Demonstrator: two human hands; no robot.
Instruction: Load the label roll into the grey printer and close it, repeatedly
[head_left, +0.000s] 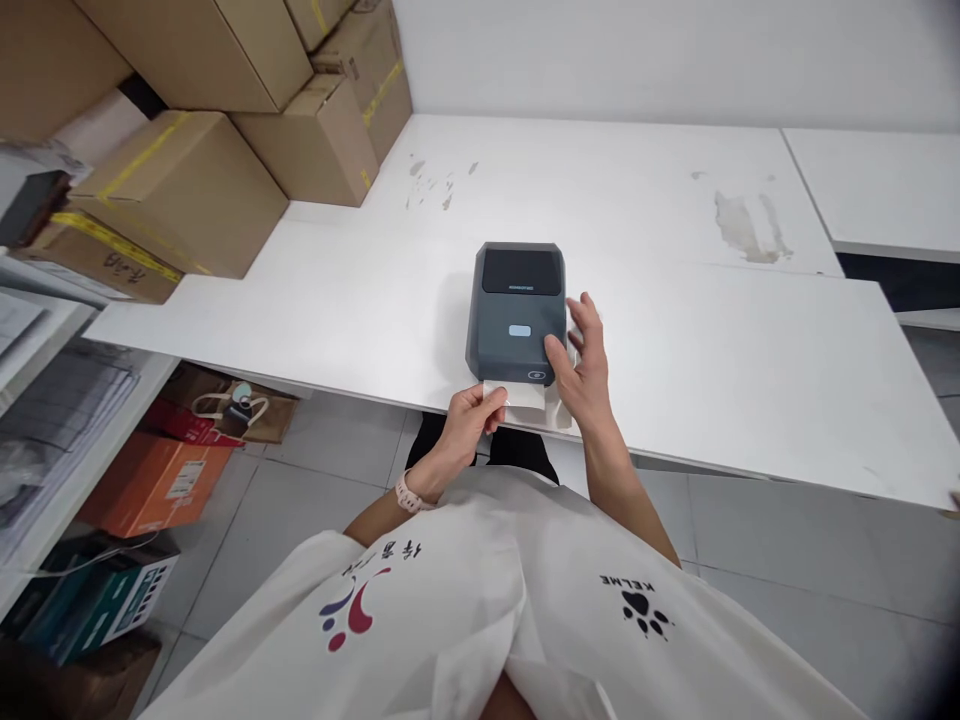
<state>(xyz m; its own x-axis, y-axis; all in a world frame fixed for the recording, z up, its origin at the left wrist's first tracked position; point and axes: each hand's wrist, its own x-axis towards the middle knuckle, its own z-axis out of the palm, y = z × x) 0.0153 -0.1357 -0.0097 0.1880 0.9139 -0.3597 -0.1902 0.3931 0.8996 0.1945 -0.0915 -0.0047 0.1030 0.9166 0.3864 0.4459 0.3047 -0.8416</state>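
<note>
A dark grey label printer [517, 310] sits near the front edge of the white table, a strip of label paper [528, 396] sticking out of its front. My left hand [474, 420] is closed on the left end of that strip, pinching it between thumb and fingers. At the printer's right side is my right hand [586, 375], its thumb at the front right corner of the casing and its fingers spread apart alongside. More pale paper [559, 412] shows beneath the printer and beside my right palm, partly hidden.
Cardboard boxes [187, 190] are stacked at the table's left end. The white table [675, 350] extends to the right, with a worn patch [742, 228] near the back. Low on the left are a shelf [71, 410] with papers and an orange box [161, 480].
</note>
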